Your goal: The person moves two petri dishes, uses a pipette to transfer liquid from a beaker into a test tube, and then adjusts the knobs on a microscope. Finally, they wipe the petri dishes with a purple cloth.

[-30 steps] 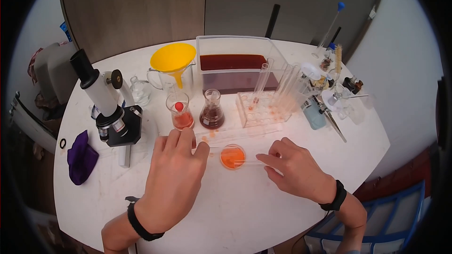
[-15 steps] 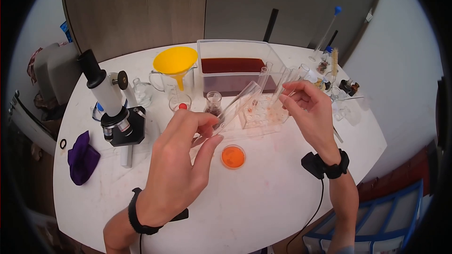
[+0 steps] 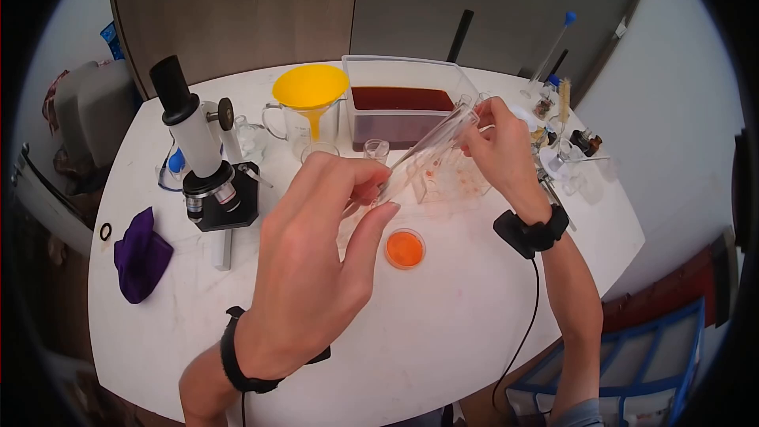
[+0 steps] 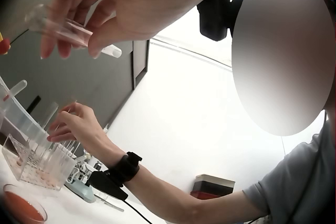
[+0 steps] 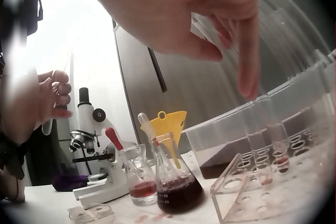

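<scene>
My left hand (image 3: 320, 261) pinches a clear glass test tube (image 3: 415, 160) between thumb and fingers, tilted up toward the far right. In the left wrist view the same test tube (image 4: 73, 33) lies across the fingers. Over the clear test tube rack (image 5: 231, 184), my right hand (image 3: 506, 154) reaches with thumb and index finger apart. Its index fingertip overlaps the top of a standing test tube (image 5: 260, 140) in the right wrist view. A round petri dish (image 3: 405, 249) with orange contents lies on the table below the hands.
A white and black microscope (image 3: 213, 162) stands left, near a purple cloth (image 3: 142, 257). Two flasks of reddish liquid, one an Erlenmeyer flask (image 5: 181, 195), stand left of the rack. Behind are a yellow funnel (image 3: 311, 85) in a jug and a plastic tub (image 3: 403, 122) of dark red liquid.
My left hand has lifted the test tube from over the petri dish and tilted it upward. My right hand has left the dish and moved up and away to the rack.
</scene>
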Available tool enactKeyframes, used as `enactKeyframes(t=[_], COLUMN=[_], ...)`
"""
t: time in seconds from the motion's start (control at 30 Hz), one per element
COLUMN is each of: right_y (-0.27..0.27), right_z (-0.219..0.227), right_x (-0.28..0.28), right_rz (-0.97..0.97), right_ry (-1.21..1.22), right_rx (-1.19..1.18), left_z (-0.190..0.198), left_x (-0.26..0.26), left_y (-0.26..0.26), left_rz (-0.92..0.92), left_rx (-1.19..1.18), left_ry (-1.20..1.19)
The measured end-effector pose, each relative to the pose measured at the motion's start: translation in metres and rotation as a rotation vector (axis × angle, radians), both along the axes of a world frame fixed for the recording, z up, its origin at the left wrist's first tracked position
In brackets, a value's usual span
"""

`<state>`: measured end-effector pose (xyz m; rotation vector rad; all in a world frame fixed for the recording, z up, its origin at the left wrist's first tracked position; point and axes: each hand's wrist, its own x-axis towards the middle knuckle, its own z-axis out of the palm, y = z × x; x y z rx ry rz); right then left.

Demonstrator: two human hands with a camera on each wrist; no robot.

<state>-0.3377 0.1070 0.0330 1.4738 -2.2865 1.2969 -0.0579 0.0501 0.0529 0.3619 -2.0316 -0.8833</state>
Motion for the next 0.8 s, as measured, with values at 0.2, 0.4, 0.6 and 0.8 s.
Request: enactKeyframes(t=[0.2, 0.4, 0.6, 0.8], right_y=[0.000, -0.001, -0.002, -0.007], right_z=[0.015, 0.017, 0.020, 0.031], right_x=[-0.002, -0.002, -0.009, -0.015], right_rz=[-0.024, -0.058, -0.044, -0.048], right_ry=[0.116, 0.121, 0.214, 0.331], right_rx=[-0.007, 0.061, 0.066, 0.046], left_z=[0.002, 0.003, 0.002, 0.001], left_x=[0.001, 0.002, 0.000, 0.000], left_y=[0.000, 0.000, 0.000, 0.000], left_rz=[0.002, 0.005, 0.005, 0.012], left_rx=[-0.009, -0.010, -0.011, -0.006], left_ry=[0.001, -0.011, -0.010, -0.023])
